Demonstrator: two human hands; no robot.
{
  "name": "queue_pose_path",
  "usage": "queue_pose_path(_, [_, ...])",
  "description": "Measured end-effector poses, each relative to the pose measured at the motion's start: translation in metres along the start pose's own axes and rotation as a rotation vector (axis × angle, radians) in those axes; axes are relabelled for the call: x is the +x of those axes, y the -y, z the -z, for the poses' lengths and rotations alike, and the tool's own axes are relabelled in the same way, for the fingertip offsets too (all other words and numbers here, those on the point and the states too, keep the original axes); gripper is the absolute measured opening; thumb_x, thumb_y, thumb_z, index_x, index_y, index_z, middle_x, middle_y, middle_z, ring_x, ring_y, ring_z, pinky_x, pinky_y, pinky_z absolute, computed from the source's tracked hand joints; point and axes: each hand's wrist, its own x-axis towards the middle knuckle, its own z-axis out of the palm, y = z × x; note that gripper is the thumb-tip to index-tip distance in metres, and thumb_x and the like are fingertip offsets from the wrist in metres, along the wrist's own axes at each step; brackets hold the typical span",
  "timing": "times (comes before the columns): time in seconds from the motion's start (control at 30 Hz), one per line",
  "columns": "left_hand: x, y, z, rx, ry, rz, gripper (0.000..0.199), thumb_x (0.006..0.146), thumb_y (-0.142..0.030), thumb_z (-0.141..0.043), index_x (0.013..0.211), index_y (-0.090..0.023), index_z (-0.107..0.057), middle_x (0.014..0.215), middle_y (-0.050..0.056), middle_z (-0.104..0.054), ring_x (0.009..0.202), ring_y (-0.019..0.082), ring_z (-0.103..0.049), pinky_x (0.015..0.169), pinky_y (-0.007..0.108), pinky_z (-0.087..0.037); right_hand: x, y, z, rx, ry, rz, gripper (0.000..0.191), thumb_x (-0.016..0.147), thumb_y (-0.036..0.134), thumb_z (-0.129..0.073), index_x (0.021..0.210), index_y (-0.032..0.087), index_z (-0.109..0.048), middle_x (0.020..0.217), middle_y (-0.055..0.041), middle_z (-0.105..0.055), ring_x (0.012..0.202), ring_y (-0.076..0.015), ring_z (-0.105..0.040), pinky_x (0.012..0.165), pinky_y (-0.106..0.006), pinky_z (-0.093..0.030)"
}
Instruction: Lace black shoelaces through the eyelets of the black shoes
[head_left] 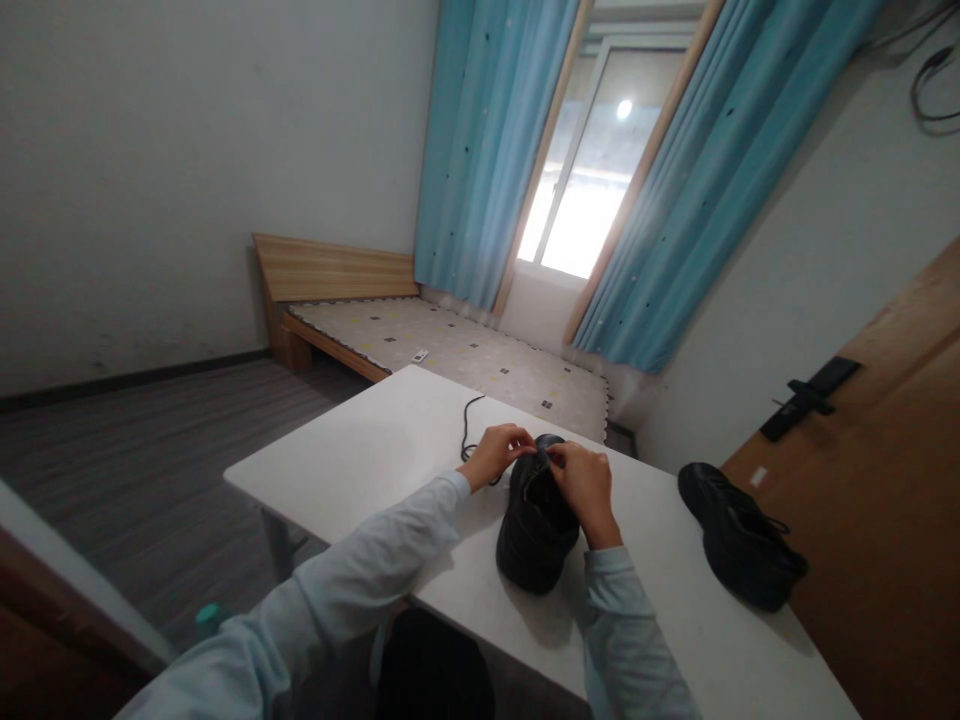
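Note:
A black shoe (531,550) stands on the white table with its heel toward me and its toe pointing away. My left hand (496,455) is at the left of the shoe's tongue, thumb and fingertips pinched together there. From the other side, my right hand (586,488) closes its fingers on the tongue and eyelet edge. Whether a lace end is between the fingertips is too small to make out. A loose black shoelace (466,432) lies curled on the tabletop just beyond my left hand.
A second black shoe (739,535) with a lace on it rests near the right edge of the white table (337,450). Behind are a bed (465,350) with a small white object on it, blue curtains and a window. A wooden door (885,480) is at right.

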Motion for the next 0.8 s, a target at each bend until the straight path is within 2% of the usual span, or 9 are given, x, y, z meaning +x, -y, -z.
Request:
queue_pose_path(0.27, [0.0, 0.001, -0.003, -0.095, 0.037, 0.052, 0.01, 0.077, -0.025, -0.063, 0.08, -0.017, -0.068, 0.077, 0.001, -0.069, 0.072, 0.013, -0.061, 0.072, 0.024, -0.045, -0.002, 0.003, -0.003, 0.064, -0.025, -0.03, 0.018, 0.083, 0.018, -0.053, 0.087, 0.023, -0.07, 0.095, -0.0051, -0.064, 0.085, -0.0183, -0.059, 0.07, -0.029, -0.03])
queue_pose_path(0.4, [0.0, 0.0, -0.005, -0.123, 0.038, 0.058, 0.016, 0.079, -0.029, -0.061, 0.084, -0.016, -0.066, 0.078, 0.002, -0.069, 0.073, 0.013, -0.061, 0.072, 0.024, -0.047, -0.001, 0.005, -0.006, 0.076, -0.08, -0.059, 0.017, 0.083, 0.017, -0.052, 0.083, 0.02, -0.069, 0.097, -0.0063, -0.062, 0.087, -0.0198, -0.057, 0.07, -0.031, -0.03])
queue_pose_path(0.6, [0.002, -0.009, -0.004, -0.232, 0.034, 0.003, 0.03, 0.085, -0.036, -0.05, 0.1, -0.016, -0.067, 0.103, 0.007, -0.066, 0.095, 0.017, -0.059, 0.073, 0.024, -0.05, -0.001, -0.001, -0.013, 0.17, -0.272, -0.057, 0.015, 0.084, 0.017, -0.051, 0.083, 0.017, -0.066, 0.1, -0.009, -0.058, 0.096, -0.0236, -0.053, 0.073, -0.033, -0.034])
queue_pose_path(0.73, [0.003, -0.014, -0.003, -0.268, 0.075, -0.113, 0.034, 0.089, -0.037, -0.044, 0.098, -0.017, -0.069, 0.106, 0.007, -0.067, 0.101, 0.017, -0.058, 0.093, 0.03, -0.043, -0.003, -0.009, -0.016, 0.285, -0.446, -0.004, 0.015, 0.085, 0.02, -0.051, 0.083, 0.016, -0.066, 0.101, -0.01, -0.057, 0.092, -0.0227, -0.052, 0.078, -0.035, -0.037])
queue_pose_path(0.8, [0.002, -0.017, -0.003, -0.267, 0.093, -0.153, 0.03, 0.088, -0.036, -0.047, 0.097, -0.017, -0.069, 0.104, 0.006, -0.067, 0.101, 0.017, -0.058, 0.097, 0.031, -0.04, -0.004, -0.01, -0.016, 0.322, -0.499, 0.031, 0.015, 0.084, 0.022, -0.052, 0.083, 0.017, -0.067, 0.101, -0.0097, -0.057, 0.091, -0.0227, -0.052, 0.08, -0.037, -0.038])
